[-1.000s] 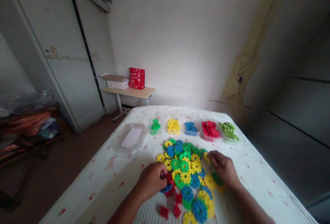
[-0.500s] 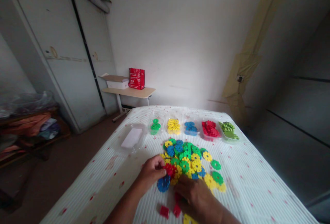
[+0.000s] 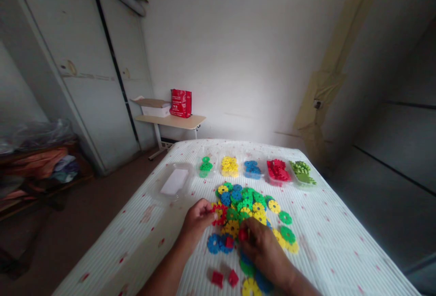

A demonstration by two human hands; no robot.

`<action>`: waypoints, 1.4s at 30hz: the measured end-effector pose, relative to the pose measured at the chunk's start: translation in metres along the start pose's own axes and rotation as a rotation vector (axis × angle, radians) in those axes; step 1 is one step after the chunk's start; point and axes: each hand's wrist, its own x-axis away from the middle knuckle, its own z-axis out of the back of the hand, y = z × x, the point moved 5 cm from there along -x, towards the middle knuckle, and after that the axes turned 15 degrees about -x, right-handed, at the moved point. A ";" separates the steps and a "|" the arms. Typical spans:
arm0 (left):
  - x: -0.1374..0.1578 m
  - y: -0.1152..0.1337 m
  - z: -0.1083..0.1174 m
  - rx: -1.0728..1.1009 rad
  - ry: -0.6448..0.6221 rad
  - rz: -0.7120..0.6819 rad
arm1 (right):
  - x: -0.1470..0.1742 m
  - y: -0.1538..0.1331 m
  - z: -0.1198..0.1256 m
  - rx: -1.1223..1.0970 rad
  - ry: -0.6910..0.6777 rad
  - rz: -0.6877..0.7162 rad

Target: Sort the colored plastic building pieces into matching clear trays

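My left hand [image 3: 196, 218] pinches a red open ring of small toothed pieces [image 3: 223, 214] between thumb and fingertips, above the left edge of a loose pile. My right hand [image 3: 265, 247] is closed on a small red block [image 3: 243, 235], partly covered by its fingers. Between and beyond both hands lie notched plastic discs, such as a yellow disc [image 3: 232, 228], a green disc [image 3: 287, 233] and a blue disc [image 3: 214, 243]. One red block [image 3: 229, 242] rests by the blue discs. Nearer me are two more, a square block [image 3: 217, 279] and an angular block [image 3: 233, 278].
Along the far side stand clear tubs of sorted green [image 3: 205, 167], yellow [image 3: 230, 167], blue [image 3: 252, 169], red [image 3: 278, 170] and light green pieces [image 3: 302, 172]. A clear tray with white paper [image 3: 175, 182] sits left. Behind is a side table [image 3: 177, 122] with a red bag [image 3: 181, 103].
My left hand has raised the red ring slightly away from me, and its open middle now shows. My right hand has moved up and right, with a red block in its fingers.
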 end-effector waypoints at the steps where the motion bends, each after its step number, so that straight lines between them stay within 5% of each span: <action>1: -0.001 -0.001 0.001 -0.002 0.008 -0.007 | 0.000 -0.001 0.000 -0.007 0.016 0.006; 8: 0.000 -0.001 0.002 -0.059 0.036 -0.021 | -0.004 -0.021 -0.033 0.205 -0.169 0.238; 14: 0.001 0.000 0.001 -0.020 0.032 -0.003 | -0.008 -0.018 -0.041 0.191 -0.178 0.215; 21: 0.001 0.002 0.001 -0.008 0.049 0.049 | -0.030 0.008 0.031 -0.098 0.179 0.063; 24: 0.001 0.005 0.000 0.006 0.052 0.057 | -0.053 0.033 0.091 -0.068 0.476 0.005; 29: 0.001 0.003 0.000 -0.022 0.046 0.069 | -0.096 0.054 0.162 0.115 0.732 -0.063; 35: -0.001 -0.001 0.001 -0.033 0.031 0.062 | -0.118 0.063 0.176 0.130 0.755 -0.074; 42: 0.000 0.001 0.001 -0.003 0.030 0.040 | -0.098 0.070 0.183 0.131 0.770 -0.101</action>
